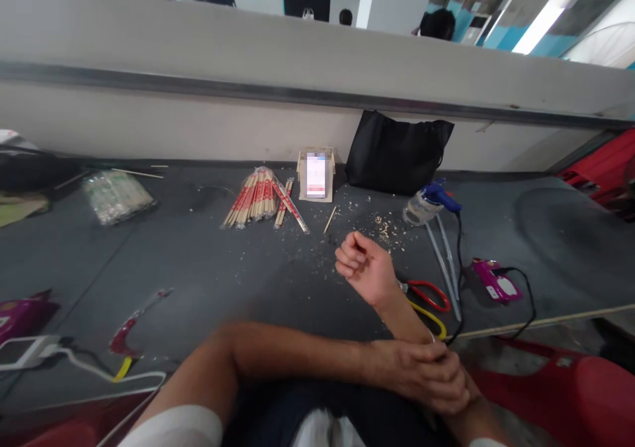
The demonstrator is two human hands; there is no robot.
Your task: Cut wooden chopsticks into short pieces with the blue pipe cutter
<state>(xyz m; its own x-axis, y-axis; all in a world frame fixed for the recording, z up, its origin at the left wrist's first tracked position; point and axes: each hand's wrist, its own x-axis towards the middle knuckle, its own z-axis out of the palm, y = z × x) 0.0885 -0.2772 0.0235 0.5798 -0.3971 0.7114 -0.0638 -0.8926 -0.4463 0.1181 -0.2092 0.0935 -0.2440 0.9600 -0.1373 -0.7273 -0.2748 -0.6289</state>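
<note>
My right hand (362,267) is raised palm up above the grey floor (198,268), fingers curled in, and I see nothing in it. My left arm crosses over from the lower left, and my left hand (426,374) is wrapped around my right forearm. Just behind the right wrist lie cutters with red and yellow handles (427,301). A bundle of chopsticks in red wrappers (258,199) lies farther back, beside a small wooden stand (316,174). Wood chips (384,225) are scattered on the floor.
A black bag (397,149) leans on the low wall. A blue glue gun (441,197), glue sticks (444,255) and a pink device (496,280) lie at right. At left are a plastic bag of sticks (116,196), a second pair of cutters (129,331) and a white cable (89,367). A red stool (570,394) stands at bottom right.
</note>
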